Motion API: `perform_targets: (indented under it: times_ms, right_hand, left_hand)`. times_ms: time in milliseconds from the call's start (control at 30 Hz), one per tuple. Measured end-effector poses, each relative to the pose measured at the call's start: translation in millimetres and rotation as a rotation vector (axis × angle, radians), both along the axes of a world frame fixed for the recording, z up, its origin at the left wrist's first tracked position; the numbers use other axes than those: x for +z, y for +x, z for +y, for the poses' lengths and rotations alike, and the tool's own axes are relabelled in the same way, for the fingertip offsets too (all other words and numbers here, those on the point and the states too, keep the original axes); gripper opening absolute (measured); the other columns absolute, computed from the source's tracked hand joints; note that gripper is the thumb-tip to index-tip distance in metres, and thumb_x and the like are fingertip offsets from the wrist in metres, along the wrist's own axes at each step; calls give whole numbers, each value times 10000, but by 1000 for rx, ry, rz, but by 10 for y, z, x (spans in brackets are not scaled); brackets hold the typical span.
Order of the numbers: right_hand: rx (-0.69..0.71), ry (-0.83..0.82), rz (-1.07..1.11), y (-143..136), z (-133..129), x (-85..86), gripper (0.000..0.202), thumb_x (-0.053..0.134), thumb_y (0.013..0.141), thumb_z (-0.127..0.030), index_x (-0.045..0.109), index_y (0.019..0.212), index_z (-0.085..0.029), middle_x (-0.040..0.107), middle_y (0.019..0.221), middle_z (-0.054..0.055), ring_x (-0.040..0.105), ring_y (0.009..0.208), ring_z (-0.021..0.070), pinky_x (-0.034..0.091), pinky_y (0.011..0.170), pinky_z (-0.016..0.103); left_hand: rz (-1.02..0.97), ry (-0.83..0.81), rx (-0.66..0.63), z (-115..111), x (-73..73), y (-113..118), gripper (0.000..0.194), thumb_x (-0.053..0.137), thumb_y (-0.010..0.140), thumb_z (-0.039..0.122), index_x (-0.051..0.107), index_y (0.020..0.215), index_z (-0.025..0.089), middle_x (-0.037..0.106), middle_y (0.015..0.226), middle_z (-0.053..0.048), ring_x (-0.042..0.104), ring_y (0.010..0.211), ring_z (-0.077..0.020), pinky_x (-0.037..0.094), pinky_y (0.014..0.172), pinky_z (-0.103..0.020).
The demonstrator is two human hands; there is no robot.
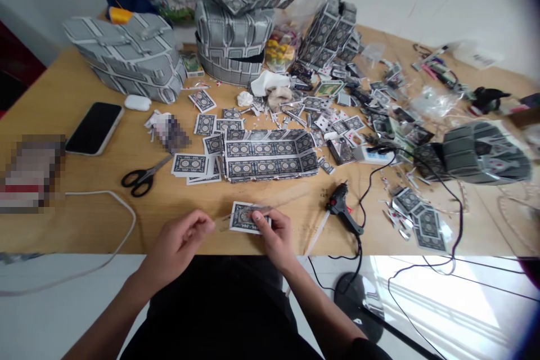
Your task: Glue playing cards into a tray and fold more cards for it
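My right hand (pixel 276 233) pinches a patterned playing card (pixel 242 219) near the table's front edge, thumb on top of it. To the left of the card is my left hand (pixel 185 239), its fingers curled and thumb near the fingertips; whether it holds anything thin is too small to tell. Behind the card lies an open box shape made of cards (pixel 270 154). More loose cards (pixel 189 164) overlap at its left, beside black-handled scissors (pixel 141 180). A black glue gun (pixel 343 208) rests right of my right hand.
Woven card structures (pixel 130 59) stand along the back of the table (pixel 37 101). A phone (pixel 95 128) lies at the left. Card scraps and packets (pixel 379 95) cover the right back. Black cables (pixel 458 219) run over the front edge at the right.
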State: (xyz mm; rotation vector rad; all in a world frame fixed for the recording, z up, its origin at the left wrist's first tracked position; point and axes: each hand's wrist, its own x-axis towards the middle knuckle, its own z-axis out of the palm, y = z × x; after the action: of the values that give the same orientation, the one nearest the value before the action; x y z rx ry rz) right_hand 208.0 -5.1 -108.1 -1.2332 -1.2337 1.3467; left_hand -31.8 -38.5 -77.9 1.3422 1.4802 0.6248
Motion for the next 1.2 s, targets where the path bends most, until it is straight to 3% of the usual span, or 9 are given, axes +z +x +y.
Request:
perform_targets:
  times_ms: [100,267,500,733,967,1200]
  right_hand:
    - [11,9,-3,-2,0,13,264,736,970,-440,813,840,-223,816,853,47,739,803,210,552,754,294]
    - [0,15,-5,-1,-4,18,268,737,969,-434,810,831,-216,813,844,48,735,790,205,557,740,288]
    - [-42,24,-14,-16,-23,16,241,751,956,-408,833,842,-212,832,858,60,775,804,223,591,743,299]
    - [-28,68,-74,7,-19,24,217,749,958,-382,857,854,-225,836,856,63,784,771,223,599,704,289]
    - [-34,92,-121,2,-18,33,232,763,950,-423,858,855,-233,842,879,77,807,817,250,632,749,309]
    - [11,139,-194,13,-51,16,222,742,972,-402,862,874,-243,846,916,79,814,853,256,637,780,319]
  left_hand:
    - [-48,-37,-40,15,5,129,331,643,981,537,665,902,216,694,819,5,634,754,-157,476,693,-243]
    - [-144,-121,-65,30,4,207,351,595,1008,511,660,858,201,660,735,17,581,625,-126,463,620,-237]
    - [-347,-208,45,11,-80,151,371,649,970,541,681,926,174,662,739,1,618,601,-125,522,609,-249]
    - [-310,-194,201,46,-50,199,390,733,897,536,655,818,162,626,663,17,539,499,-88,454,503,-212]
    - [-369,-184,196,48,33,177,290,709,907,447,658,871,164,657,714,1,582,550,-100,498,538,-213]
    - [-317,-163,199,13,-34,175,210,671,891,364,617,821,173,621,630,20,547,487,-98,455,464,-199]
